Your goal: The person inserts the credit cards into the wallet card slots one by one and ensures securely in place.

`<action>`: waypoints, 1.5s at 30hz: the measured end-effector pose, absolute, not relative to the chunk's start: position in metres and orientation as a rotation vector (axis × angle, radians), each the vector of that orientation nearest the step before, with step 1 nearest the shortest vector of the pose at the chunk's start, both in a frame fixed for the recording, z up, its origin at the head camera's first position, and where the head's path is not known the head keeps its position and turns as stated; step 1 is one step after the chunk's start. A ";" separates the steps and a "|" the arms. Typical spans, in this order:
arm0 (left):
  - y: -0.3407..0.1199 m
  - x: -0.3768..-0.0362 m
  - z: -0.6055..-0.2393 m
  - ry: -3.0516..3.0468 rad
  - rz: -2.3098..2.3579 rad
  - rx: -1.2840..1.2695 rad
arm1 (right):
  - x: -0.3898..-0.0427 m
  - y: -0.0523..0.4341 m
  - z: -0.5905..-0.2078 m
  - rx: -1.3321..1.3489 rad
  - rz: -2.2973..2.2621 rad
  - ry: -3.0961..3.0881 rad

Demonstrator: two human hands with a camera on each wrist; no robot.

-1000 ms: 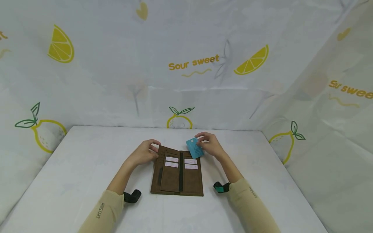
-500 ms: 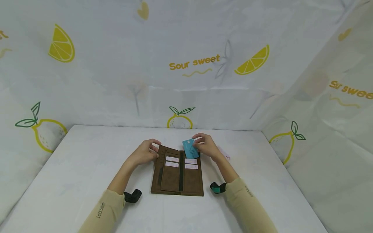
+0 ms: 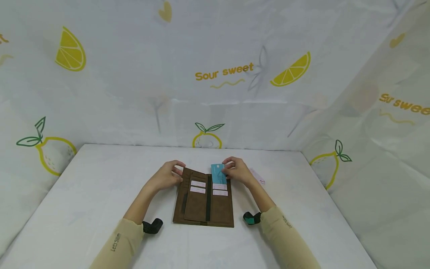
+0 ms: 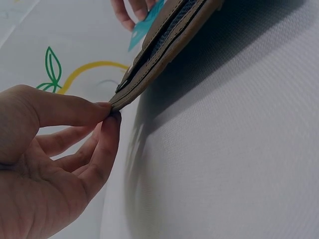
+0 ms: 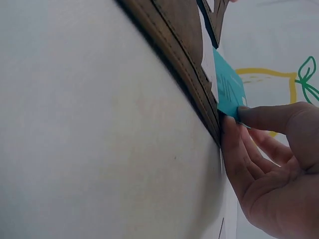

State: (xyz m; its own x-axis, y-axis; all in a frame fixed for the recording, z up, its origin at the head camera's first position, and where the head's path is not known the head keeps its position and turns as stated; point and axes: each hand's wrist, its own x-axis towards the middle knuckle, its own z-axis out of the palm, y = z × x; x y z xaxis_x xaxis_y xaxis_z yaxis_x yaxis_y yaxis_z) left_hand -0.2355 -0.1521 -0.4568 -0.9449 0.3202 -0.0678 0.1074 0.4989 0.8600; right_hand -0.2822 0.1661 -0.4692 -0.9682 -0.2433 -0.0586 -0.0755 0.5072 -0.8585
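A brown wallet [image 3: 220, 213] lies spread out on the white table, with several pale cards [image 3: 198, 184] showing in its slots. My left hand [image 3: 166, 175] pinches the wallet's upper left corner between thumb and fingers; in the left wrist view that edge [image 4: 132, 94] is lifted off the table. A blue card [image 3: 218, 173] stands upright at the top of the wallet's right side, its lower end against the upper pale card there. Thumb and fingers of my right hand [image 3: 236, 170] pinch the blue card by its right edge. How deep its lower end sits is hidden.
A pale pink-patterned card [image 3: 258, 176] lies on the white table [image 3: 117, 179] behind my right wrist. Black wrist mounts [image 3: 152, 226] jut from both sleeves. A lemon-print curtain hangs behind and beside the table.
My right hand has brought the blue card left and turned it upright, in line with the wallet's right side. The left hand keeps its hold on the corner.
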 end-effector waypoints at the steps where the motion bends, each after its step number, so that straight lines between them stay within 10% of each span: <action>1: -0.152 -0.235 -0.457 2.524 1.426 0.367 | -0.282 0.167 -0.469 -0.284 -1.447 2.579; 45: -0.152 -0.235 -0.457 2.520 1.431 0.362 | -0.275 0.190 -0.466 -0.497 -1.235 2.575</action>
State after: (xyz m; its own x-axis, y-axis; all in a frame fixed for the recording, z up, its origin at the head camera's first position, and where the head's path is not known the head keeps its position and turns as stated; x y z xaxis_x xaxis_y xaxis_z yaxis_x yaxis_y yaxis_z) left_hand -0.2349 -0.1516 -0.4571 -0.9452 0.3189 -0.0693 0.1038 0.4951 0.8626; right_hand -0.2754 0.1903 -0.4663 -0.9129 -0.4022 -0.0695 -0.1977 0.5846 -0.7868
